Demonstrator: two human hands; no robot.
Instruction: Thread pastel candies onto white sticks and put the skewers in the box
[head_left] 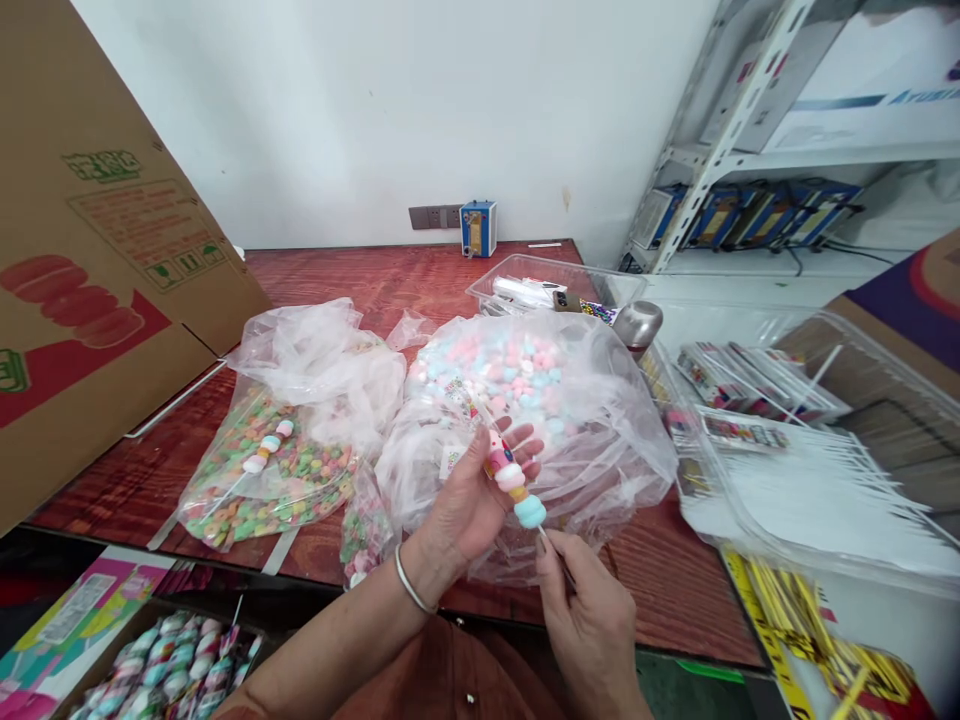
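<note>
A marshmallow skewer [518, 487] with pink, white, yellow and blue pieces is in front of me. My left hand [484, 495] cradles its upper end, palm up, with the thumb and partly curled fingers around it. Printed film seems to cover that upper end. Below the blue piece, my right hand [589, 605] pinches the thin white stick [541, 531]. Behind both hands spreads a clear bag of pink, white and blue marshmallows [517, 365]. Another marshmallow skewer [268, 447] lies on a bag of colourful ring-shaped pieces [255, 505] at left.
A cardboard box [97, 250] stands at left on the red-brown table [315, 268]. Wrapped skewers fill a box [176, 660] below the front edge. At right, a clear bin [720, 480] holds white sticks and printed packs, with yellow ties [817, 620] below. A metal cup [637, 325] stands behind the marshmallows.
</note>
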